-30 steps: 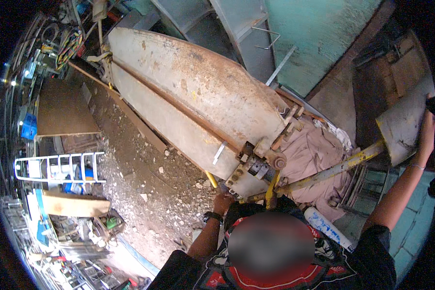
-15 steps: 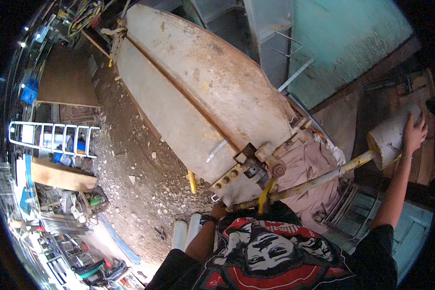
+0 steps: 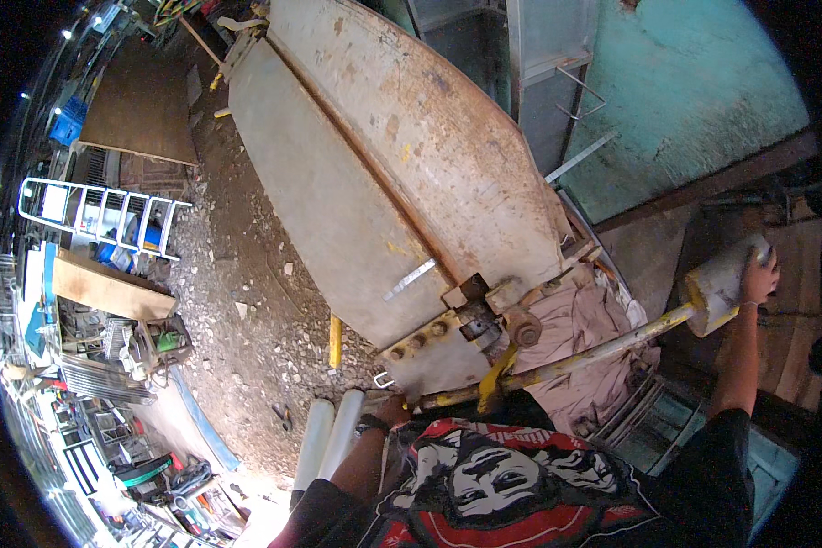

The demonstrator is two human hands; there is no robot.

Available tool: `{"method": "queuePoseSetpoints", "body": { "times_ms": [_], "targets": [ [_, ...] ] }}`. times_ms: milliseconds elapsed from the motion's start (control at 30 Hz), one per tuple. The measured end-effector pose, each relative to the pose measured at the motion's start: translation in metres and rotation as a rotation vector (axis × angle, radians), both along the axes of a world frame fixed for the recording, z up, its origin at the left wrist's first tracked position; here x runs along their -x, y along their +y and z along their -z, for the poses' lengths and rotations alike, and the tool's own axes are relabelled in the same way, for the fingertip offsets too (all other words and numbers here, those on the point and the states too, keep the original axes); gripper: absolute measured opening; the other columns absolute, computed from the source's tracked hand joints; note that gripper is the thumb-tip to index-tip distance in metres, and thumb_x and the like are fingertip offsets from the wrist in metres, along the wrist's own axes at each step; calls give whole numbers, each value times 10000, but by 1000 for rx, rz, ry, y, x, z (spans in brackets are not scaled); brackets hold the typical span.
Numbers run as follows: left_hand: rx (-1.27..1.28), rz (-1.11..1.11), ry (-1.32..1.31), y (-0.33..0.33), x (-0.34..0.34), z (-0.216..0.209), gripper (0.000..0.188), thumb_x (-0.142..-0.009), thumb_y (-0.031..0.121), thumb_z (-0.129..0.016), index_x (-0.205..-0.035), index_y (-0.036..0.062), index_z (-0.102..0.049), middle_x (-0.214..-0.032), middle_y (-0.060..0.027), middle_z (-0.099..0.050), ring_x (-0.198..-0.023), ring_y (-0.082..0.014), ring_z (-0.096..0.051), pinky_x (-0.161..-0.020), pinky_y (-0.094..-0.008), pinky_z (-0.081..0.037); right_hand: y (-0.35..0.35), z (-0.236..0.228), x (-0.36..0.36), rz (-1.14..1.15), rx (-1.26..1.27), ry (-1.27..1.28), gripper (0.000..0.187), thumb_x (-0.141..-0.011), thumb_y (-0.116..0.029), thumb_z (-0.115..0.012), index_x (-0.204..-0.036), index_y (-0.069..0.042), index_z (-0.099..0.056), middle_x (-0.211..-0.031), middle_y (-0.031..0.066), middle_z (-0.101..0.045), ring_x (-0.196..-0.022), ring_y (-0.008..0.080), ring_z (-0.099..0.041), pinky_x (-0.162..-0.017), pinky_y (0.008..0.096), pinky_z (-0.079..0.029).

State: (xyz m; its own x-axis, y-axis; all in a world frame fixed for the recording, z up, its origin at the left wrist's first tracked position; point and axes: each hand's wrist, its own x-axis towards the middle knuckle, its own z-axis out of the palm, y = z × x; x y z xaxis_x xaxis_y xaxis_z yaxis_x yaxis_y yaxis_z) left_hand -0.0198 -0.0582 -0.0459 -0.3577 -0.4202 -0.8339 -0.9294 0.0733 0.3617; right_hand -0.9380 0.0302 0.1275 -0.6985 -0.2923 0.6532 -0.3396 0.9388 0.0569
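"Which step do you make it, from your end?"

"From my remote seat, I'd judge it's steadying or pushing the yellow bar (image 3: 603, 352) by the cylindrical weight (image 3: 714, 297) at its far end; I can't tell which. The bar runs rightward from the near edge of the big rusty metal plate (image 3: 338, 219), passing over the crumpled cloth (image 3: 571, 352)"

"And the next move?"

"To my mind it calls for even pressure on that weight, with the body kept clear of the bar"

"How are the hands?"

"My right hand (image 3: 762, 276) lies on the weight's outer end, fingers extended, not wrapped round it as far as I see. That arm reaches well out to the side, elbow nearly straight, forearm rising. My left arm stays low; its hand (image 3: 392, 408) is just beside the bar's near end, below the small metal loop (image 3: 384, 380). Its fingers are hidden, so I can't tell whether it grips anything"
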Motion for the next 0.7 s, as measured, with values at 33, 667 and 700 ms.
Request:
{"method": "queuePoseSetpoints", "body": {
  "times_ms": [33, 667, 700],
  "targets": [
    [-48, -17, -29, -3, 3, -14, 428, -798, 309, -633, -1130, 40, -599, -1094, -276, -623, -1108, -416, -575, -920, -495, -473, -6, 7, 4, 10, -2, -28, 695, -854, -654, -520, -1435, -298, -384, -1438, 229, -378, -1320, 439, -352, -1009, 567, -379],
    [101, -24, -189, 43, -25, 14, 598, -802, 420, -642, -1239, 35, -507, -1255, -237, -555, -1135, -495, -523, -948, -567, -444, -41, 55, -9, 162, 55, -383, 800, -806, -698, -543, -1471, -330, -294, -1521, 190, -263, -1361, 433, -294, -985, 674, -317],
    [79, -21, -188, 41, -24, 14, 609, -799, 424, -647, -1247, 37, -503, -1268, -235, -547, -1142, -494, -518, -954, -572, -438, -40, 55, -7, 167, 55, -385, 803, -804, -697, -546, -1471, -330, -292, -1523, 188, -262, -1364, 431, -289, -987, 672, -316]
  ]
}}
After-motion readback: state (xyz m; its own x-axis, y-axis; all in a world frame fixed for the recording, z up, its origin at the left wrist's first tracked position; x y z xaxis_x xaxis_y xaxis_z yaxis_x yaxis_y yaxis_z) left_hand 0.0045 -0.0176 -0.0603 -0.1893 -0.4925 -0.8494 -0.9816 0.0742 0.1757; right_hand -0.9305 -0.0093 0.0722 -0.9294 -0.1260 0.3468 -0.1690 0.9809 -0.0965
